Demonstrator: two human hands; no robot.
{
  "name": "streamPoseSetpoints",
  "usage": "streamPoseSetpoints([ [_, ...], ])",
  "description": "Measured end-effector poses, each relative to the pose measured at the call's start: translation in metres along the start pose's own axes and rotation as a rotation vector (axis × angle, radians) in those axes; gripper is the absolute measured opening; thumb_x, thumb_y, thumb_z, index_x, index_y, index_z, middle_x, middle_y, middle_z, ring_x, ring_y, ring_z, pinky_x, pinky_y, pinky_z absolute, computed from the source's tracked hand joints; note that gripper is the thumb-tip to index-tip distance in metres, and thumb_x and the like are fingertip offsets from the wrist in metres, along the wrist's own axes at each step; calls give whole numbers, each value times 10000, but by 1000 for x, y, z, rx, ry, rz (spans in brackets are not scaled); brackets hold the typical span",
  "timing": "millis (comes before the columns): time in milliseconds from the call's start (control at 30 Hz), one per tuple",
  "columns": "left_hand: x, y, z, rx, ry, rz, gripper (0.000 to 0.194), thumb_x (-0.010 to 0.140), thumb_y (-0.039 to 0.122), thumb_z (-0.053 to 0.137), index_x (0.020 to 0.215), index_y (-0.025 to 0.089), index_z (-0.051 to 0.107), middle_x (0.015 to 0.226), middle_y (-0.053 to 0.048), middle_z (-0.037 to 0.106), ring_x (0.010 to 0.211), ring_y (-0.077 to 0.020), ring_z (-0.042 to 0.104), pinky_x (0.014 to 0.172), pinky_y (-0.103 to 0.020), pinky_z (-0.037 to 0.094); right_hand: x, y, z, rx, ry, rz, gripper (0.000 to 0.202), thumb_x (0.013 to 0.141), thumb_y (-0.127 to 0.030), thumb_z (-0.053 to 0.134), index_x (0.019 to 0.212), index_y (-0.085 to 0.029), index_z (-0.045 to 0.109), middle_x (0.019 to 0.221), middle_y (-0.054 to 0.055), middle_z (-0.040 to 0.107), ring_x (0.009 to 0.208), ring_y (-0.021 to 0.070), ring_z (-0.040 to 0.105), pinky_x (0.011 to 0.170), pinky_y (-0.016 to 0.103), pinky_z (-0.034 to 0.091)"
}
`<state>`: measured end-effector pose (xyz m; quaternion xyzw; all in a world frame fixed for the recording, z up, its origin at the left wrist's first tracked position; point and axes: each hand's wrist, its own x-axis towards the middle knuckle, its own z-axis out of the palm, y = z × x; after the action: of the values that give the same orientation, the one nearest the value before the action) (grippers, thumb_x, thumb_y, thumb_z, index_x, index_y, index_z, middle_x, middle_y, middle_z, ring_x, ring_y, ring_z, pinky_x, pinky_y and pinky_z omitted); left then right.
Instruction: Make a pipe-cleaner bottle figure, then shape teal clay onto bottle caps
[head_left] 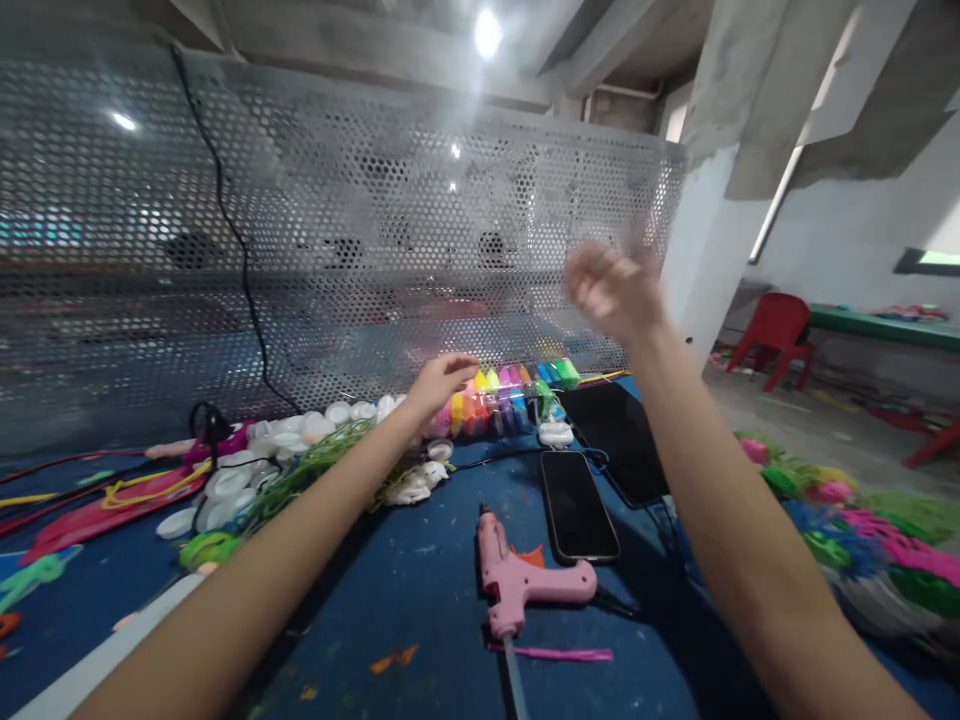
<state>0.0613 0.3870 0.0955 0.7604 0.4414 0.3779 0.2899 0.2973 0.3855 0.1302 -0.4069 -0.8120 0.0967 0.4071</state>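
My left hand (442, 382) reaches out to the left end of a row of brightly coloured clear-wrapped packs (495, 400). Its fingers are stretched forward, and whether they touch the wrapping I cannot tell. My right hand (615, 290) is raised in the air before the perforated metal screen, smeared by motion, so its fingers cannot be made out. A pink glue gun (517, 575) lies on its side on the blue table (420, 590), with a glue stick (514, 680) in its back end. Nearby lies a black smartphone (579, 505).
A dark tablet (619, 440) lies behind the phone. White round caps (229, 482) and green stringy material (319, 465) crowd the left. Colourful craft pieces (832, 530) sit at right. A perforated metal screen (390, 230) bounds the back; a red chair (776, 330) stands beyond.
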Motion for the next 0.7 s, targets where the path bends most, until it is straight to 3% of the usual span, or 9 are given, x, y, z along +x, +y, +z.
streamPoseSetpoints([
  [100, 16, -7, 25, 196, -83, 63, 206, 765, 251, 520, 863, 160, 677, 1015, -100, 703, 999, -227, 623, 924, -359, 442, -11, 9, 18, -173, -177, 293, 336, 914, -345, 529, 1177, -137, 546, 1168, 75, 572, 978, 187, 598, 832, 381, 520],
  [233, 30, -9, 55, 438, -228, 87, 154, 724, 226, 604, 828, 174, 705, 907, -72, 727, 898, -244, 646, 840, -345, 466, -25, 19, 40, -390, -266, 529, 119, 805, -174, 646, 908, -125, 680, 929, 117, 681, 849, 220, 660, 725, 312, 521],
  [300, 33, -8, 64, 544, -265, 87, 216, 695, 208, 642, 901, 186, 704, 952, -72, 723, 935, -257, 639, 848, -344, 458, -31, 22, 46, -469, -257, 572, 123, 740, -71, 642, 836, -116, 705, 849, 151, 700, 847, 251, 678, 724, 296, 506],
  [433, 36, -2, 73, 701, -283, 47, 374, 704, 318, 683, 1057, 195, 671, 1040, -97, 702, 998, -279, 630, 848, -335, 465, -32, 24, 54, -559, -211, 605, 233, 752, -61, 592, 959, -89, 695, 910, 180, 707, 938, 263, 670, 787, 297, 496],
  [533, 37, 4, 83, 776, -242, -5, 433, 772, 422, 622, 1134, 184, 635, 1073, -134, 685, 1028, -301, 623, 850, -361, 472, -28, 24, 60, -590, -181, 628, 245, 783, -103, 595, 1010, -66, 679, 938, 201, 702, 967, 271, 665, 799, 291, 497],
  [700, 31, 8, 98, 836, -142, -79, 389, 861, 384, 522, 1180, 171, 591, 1106, -187, 658, 1048, -332, 614, 841, -431, 474, -25, 28, 68, -603, -137, 674, 264, 810, -139, 614, 1057, -61, 663, 1031, 229, 677, 1033, 286, 642, 833, 294, 489],
])
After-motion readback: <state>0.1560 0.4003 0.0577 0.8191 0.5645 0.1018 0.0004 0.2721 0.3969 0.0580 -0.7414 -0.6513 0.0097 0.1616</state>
